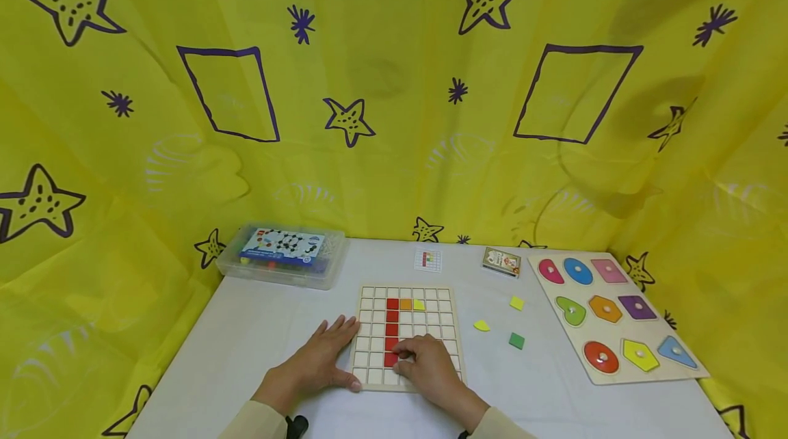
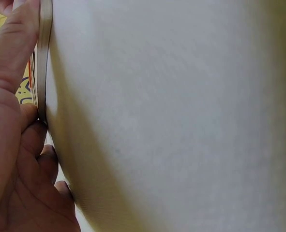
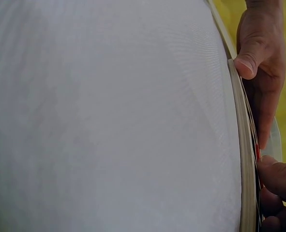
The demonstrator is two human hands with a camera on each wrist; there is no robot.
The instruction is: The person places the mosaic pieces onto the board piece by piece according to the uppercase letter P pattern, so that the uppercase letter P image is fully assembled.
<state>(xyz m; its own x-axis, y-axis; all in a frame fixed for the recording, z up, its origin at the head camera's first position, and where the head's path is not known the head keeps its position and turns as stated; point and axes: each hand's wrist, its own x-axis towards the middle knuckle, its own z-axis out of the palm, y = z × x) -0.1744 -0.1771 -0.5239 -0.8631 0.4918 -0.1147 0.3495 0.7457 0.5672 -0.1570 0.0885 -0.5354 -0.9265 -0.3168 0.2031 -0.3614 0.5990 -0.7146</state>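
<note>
1. The grid board (image 1: 377,360) is laid flat on the surface (image 1: 277,329); the column of red tiles (image 1: 392,329) is set along a long axis running from 12 to 6 o'clock.
2. The lowest red tile (image 1: 389,360) is placed at the column's 6 o'clock end, at 9 o'clock from the right hand (image 1: 431,369), the nearer one. It is touched by that hand's curled fingers; whether it is pinched or merely pressed cannot be told.
3. The left hand (image 1: 323,357) is spread against the board's 9 o'clock edge, its fingers extended, unclenched.
</note>
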